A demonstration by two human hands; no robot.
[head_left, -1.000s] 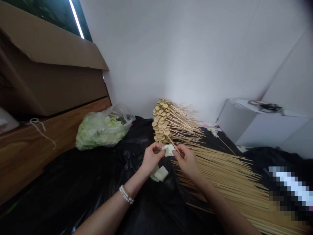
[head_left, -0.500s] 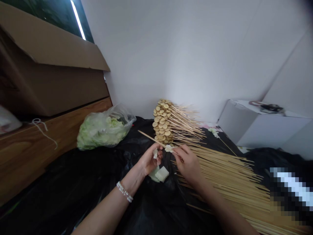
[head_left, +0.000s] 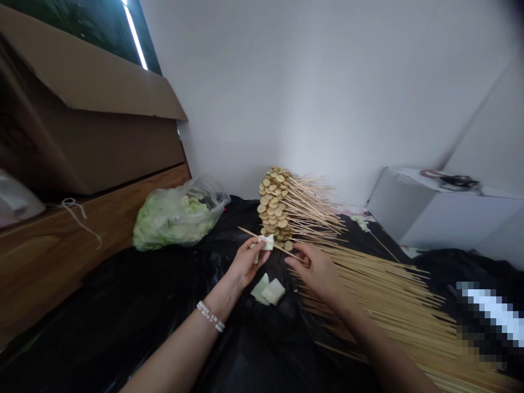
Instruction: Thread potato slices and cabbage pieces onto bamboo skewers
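Note:
My right hand (head_left: 318,270) pinches a thin wooden skewer (head_left: 246,231) near its lower right part. The skewer slants up to the left, its tip beyond my left hand. My left hand (head_left: 246,263) has its fingers closed on a pale cabbage leaf piece (head_left: 267,240), which sits on the skewer. Another bit of leaf seems tucked in the left fingers, partly hidden. Just below, two loose cabbage pieces (head_left: 273,292) lie on black plastic sheeting (head_left: 245,344).
Behind my hands stands a stack of skewered pale round slices (head_left: 273,202). Many bare skewers (head_left: 380,295) lie at right, near one cabbage skewer (head_left: 361,222). A plastic bag of cabbage (head_left: 176,218) and a cardboard box (head_left: 102,136) are left; a white box (head_left: 442,213) stands right.
The leaf piece has moved left along the skewer, from the right fingers to the left ones. My right hand now grips the skewer apart from the leaf.

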